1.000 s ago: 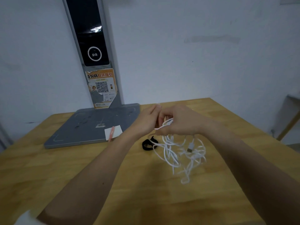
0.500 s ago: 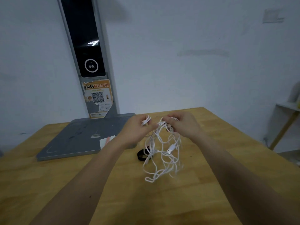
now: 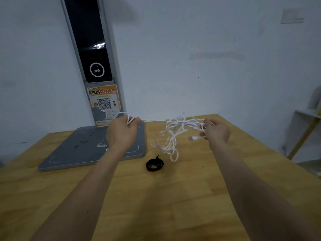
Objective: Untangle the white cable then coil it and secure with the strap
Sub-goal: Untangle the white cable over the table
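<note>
Above the worktop (image 3: 182,197), both hands are held well apart: left hand (image 3: 122,132) grips one loop of the white cable (image 3: 171,136), right hand (image 3: 216,130) pinches the knotted bunch, evidently to stretch the tangle open. Strap (image 3: 155,164) lies below, unused.

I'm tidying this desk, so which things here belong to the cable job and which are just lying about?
For the job:
white cable, held in the left hand and right hand
black strap

Lying about:
grey stand
orange sticker
</note>
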